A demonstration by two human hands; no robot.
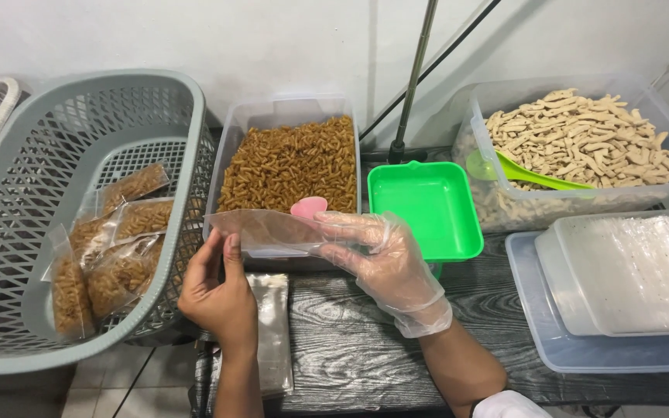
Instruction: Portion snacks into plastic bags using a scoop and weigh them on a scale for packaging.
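Clear plastic bag (261, 231): empty, held flat and level between both hands, just in front of the tub of brown snacks and above the near edge of the table.
Left hand (220, 298): bare, fingers curled upward, pinching the bag's left end between thumb and fingertips.
Right hand (385, 259): in a thin see-through glove, fingers stretched leftward along the bag, gripping its right end near the mouth.
Step in hand: by my reading, the bag is being separated or opened at its mouth, ahead of filling; nothing is inside it yet.
Next move calls for: the two film layers parted wide enough to take a scoop, one hand freed while the other keeps the mouth open.
Pink scoop (309, 206): resting on the brown snacks, right behind the bag.
Tub of brown twisted snacks (292, 161): clear, nearly full, directly beyond the hands.
Stack of empty bags (272, 329): lying on the table under the left hand.
Grey basket (79, 108): to the left, holding several filled bags (110, 248).
Green square tray (427, 205): empty, just right of the tub.
Tub of pale stick snacks (582, 139): far right, with a green scoop (528, 174) in it.
Table (365, 348): dark wood grain.
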